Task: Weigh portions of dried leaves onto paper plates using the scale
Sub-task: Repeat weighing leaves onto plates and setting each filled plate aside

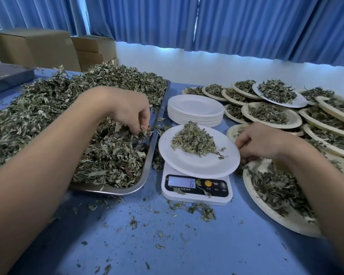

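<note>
Blue table (167, 245): one scale (196, 188), one loaded plate (197, 164), one tray (148, 167) of leaves (48, 116).

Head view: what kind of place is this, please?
Probably a small packing workroom: a metal tray heaped with dried leaves, a kitchen scale, many filled paper plates, cardboard boxes behind.

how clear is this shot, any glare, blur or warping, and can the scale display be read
Head view: wide-angle warping stretches the filled plates at the right edge; daylight under the curtains blows out to a white band along the wall; a blue cast lies over everything; the scale sits in sharp focus, its display free of glare and reading 6.
</note>
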Demonstrator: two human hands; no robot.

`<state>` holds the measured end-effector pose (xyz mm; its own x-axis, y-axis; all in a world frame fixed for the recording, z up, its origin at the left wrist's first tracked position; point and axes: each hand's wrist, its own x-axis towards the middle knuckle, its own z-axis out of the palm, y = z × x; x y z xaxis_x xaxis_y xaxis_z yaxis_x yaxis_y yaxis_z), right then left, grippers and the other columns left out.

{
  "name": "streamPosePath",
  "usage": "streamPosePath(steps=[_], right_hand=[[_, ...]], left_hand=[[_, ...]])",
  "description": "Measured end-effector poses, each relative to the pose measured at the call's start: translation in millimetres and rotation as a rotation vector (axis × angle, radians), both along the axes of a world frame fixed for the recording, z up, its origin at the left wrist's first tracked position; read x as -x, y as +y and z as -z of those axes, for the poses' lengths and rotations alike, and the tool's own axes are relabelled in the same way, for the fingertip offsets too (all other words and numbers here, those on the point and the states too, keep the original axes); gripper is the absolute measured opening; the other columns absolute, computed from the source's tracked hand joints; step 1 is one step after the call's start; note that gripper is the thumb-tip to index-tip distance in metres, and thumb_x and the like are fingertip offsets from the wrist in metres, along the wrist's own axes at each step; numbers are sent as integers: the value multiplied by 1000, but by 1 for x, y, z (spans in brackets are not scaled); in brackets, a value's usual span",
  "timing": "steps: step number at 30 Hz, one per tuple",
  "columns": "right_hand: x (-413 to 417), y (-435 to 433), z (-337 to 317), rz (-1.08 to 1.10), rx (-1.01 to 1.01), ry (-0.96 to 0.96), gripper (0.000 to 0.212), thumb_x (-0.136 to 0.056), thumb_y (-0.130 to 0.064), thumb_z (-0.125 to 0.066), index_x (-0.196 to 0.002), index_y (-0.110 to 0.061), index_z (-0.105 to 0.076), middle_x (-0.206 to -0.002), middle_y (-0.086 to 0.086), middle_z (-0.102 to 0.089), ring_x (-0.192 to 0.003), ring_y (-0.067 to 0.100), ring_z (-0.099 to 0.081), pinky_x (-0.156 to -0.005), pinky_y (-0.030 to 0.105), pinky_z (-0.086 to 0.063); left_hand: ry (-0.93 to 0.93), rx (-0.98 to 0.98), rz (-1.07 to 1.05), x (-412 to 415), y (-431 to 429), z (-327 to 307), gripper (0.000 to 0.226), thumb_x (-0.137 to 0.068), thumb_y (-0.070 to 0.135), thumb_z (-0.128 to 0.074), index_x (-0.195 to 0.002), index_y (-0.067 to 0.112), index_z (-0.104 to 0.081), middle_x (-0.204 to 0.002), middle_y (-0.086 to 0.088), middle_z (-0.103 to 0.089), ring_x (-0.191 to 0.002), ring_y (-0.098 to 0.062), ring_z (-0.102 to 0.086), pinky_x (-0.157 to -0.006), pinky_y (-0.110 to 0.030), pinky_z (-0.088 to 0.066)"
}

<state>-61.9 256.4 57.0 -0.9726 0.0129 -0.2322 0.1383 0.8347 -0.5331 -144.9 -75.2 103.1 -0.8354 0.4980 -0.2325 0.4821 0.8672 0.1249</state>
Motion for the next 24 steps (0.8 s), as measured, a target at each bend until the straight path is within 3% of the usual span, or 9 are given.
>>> streamPosePath(steps=[11,14,17,21,24], right_hand=[[1,1,1,7,16,2,23,-81,17,-64,-78,0,-78,-64,15,-73,-47,9,-64,-45,16,-48],[1,0,2,8,26,3,22,-80,18,-64,-77,0,-78,-63,15,-73,-45,9,-64,-44,16,-47],[1,2,2,5,17,4,25,-80,18,-63,-75,-1,-78,-62,14,-72,-45,9,-64,-43,16,-47],[2,3,3,1,-1,3,27,-80,16,-62,-73,-4,-79,-66,16,-74,-51,14,-66,-46,22,-52],[2,3,3,-10,-20,7,26,-80,15,-63,-73,-5,-79,-66,15,-74,-51,14,-66,-48,24,-54]], left_hand=[[267,-120,97,-11,7,-16,15,-84,10,-75,-85,25,-77,-81,0,-72,-74,-18,-65,-72,-37,-56],[234,-231,128,-15,10,-16,16,-84,10,-76,-86,25,-78,-78,-3,-73,-71,-20,-66,-71,-36,-57],[180,-454,132,-19,17,-12,16,-84,9,-76,-88,24,-79,-73,7,-73,-63,-2,-65,-61,-16,-53],[-127,-782,128,-30,39,-1,12,-89,17,-76,-101,20,-78,-93,-1,-76,-85,-11,-74,-69,-25,-61],[-65,-726,99,-26,43,3,16,-96,30,-68,-109,23,-74,-94,1,-76,-87,-13,-75,-75,-35,-63]])
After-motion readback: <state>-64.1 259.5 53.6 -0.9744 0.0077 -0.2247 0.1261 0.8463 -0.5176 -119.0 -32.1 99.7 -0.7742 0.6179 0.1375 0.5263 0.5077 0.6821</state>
